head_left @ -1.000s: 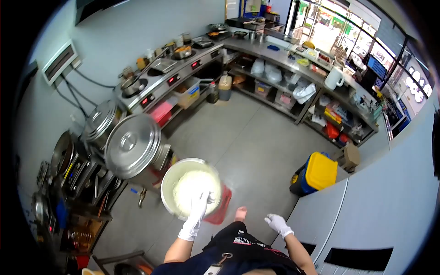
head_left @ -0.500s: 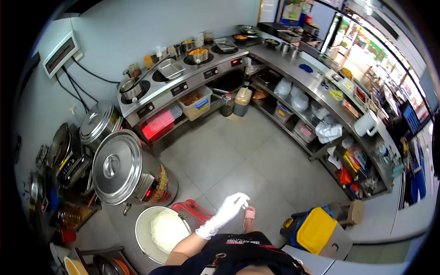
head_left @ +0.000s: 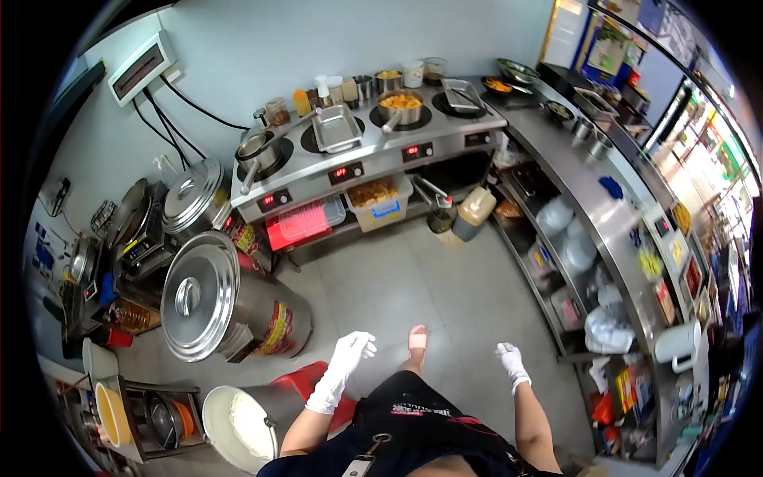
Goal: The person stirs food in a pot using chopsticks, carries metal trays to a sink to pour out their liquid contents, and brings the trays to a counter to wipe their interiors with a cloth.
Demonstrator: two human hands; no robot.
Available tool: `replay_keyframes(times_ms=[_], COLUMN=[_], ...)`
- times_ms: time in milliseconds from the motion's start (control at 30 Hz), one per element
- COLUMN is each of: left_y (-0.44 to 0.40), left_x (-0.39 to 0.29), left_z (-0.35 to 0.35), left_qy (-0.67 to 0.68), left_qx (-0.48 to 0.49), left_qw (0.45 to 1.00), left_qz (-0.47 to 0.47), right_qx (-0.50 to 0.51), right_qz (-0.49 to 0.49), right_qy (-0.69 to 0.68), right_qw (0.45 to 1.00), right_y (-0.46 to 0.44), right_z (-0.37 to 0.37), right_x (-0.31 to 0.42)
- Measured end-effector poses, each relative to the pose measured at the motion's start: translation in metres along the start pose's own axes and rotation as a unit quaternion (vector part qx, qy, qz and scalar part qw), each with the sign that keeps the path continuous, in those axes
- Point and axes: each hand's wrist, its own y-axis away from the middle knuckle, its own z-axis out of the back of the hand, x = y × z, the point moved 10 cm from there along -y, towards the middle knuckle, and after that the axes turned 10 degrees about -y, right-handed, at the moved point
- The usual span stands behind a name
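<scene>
My left hand (head_left: 350, 355), in a white glove, is held out in front of my body. Its fingers are loosely bent and hold nothing. On the other side hangs my right hand (head_left: 513, 365), gloved in white as well, with fingers slightly curled and no object visible in them. Nearest to my left hand are a red plastic stool (head_left: 311, 385) and a pale bucket (head_left: 218, 417) with white contents (head_left: 250, 425). Neither hand touches anything. My foot in a pink slipper (head_left: 418, 340) shows on the floor between them.
A large lidded steel pot (head_left: 274, 318) stands at left. Ahead is a cooktop counter (head_left: 373, 171) with pans and a tray (head_left: 337, 127). Along the right runs a steel counter (head_left: 576, 171) above loaded shelves, with a white pitcher (head_left: 675, 347). A low rack (head_left: 131, 445) stands at lower left.
My view has turned and moved forward toward the cooktop. My right hand has come into view. The bucket and stool sit lower in view, and the yellow-lidded bin has left it.
</scene>
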Motion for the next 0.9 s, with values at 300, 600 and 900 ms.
replay_keyframes(times_ms=[300,600,900], left_y=[-0.237,-0.417,-0.560], left_x=[-0.093,-0.224,-0.205], left_z=[-0.012,0.045,0.115], left_qy=[-0.041,-0.124,0.103], left_qx=[-0.001,-0.269,-0.339], left_qw=[0.999,0.953,0.935], left_qz=[-0.003,-0.070,0.028], right_qx=[0.266,0.225,0.075], right_qz=[0.054,0.032,0.240], right_qy=[0.377,0.392,0.095], right_qw=[0.885,0.891,0.963], right_y=[-0.116,-0.353,-0.610], right_z=[-0.096,-0.048,-0.089], right_x=[0.118,0.218,0.460])
